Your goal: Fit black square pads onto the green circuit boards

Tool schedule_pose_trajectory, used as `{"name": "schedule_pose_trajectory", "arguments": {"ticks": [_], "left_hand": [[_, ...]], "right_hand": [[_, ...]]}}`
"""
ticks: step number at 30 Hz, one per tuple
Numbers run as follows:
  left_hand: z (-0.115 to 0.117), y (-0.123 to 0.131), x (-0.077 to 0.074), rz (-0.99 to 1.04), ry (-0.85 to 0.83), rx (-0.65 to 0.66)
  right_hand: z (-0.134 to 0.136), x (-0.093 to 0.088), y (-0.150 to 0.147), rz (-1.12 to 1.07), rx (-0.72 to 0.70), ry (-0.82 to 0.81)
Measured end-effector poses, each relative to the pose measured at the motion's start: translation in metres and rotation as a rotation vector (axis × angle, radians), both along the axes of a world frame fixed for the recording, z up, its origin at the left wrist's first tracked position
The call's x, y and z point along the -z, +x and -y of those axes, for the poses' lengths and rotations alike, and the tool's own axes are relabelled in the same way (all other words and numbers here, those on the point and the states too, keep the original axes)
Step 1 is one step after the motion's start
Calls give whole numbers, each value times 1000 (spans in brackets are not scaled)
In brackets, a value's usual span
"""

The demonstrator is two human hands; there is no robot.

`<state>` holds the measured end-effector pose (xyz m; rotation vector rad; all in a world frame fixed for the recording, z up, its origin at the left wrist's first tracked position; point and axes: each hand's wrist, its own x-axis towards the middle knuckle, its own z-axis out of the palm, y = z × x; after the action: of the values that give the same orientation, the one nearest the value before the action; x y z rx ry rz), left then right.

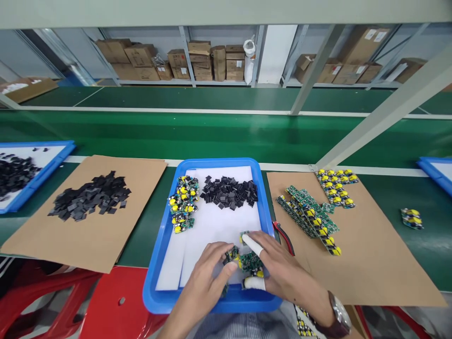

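Observation:
My left hand is over the front of the blue tray, thumb and fingers closed round a small green circuit board. My right hand, with white covers on thumb and a finger, curls round more circuit boards with yellow parts; its palm side is hidden. Part of another board shows under my left thumb. Along the tray's left side lies a cluster of circuit boards with yellow components. A heap of small black rectangular pieces sits at the tray's back, on white sheets.
Left of the tray, cardboard bears another heap of black pieces. On the right-hand cardboard lie board strips and yellow-topped boards. Red-and-black handled pliers lie beside the tray. A slanting white post rises at right.

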<state>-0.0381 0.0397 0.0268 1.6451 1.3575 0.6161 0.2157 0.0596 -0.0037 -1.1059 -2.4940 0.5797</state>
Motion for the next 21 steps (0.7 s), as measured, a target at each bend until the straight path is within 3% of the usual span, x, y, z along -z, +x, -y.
{"name": "schedule_pose_trajectory", "arguments": {"ticks": [5,10,15,21], "left_hand": [[9,-15,0,-143,-89,52],[13,-14,0,-109,-179,165],[12,-20,-3,-161,-244,132],[13,-18,7,-119,-104,240]], "right_hand": [[3,-6,5,2,-65,-38],[-1,-4,9,46,-113,-43],[-5,-5,5,48,-122,-29],[-13,-11,1,7,-137,-38]]}}
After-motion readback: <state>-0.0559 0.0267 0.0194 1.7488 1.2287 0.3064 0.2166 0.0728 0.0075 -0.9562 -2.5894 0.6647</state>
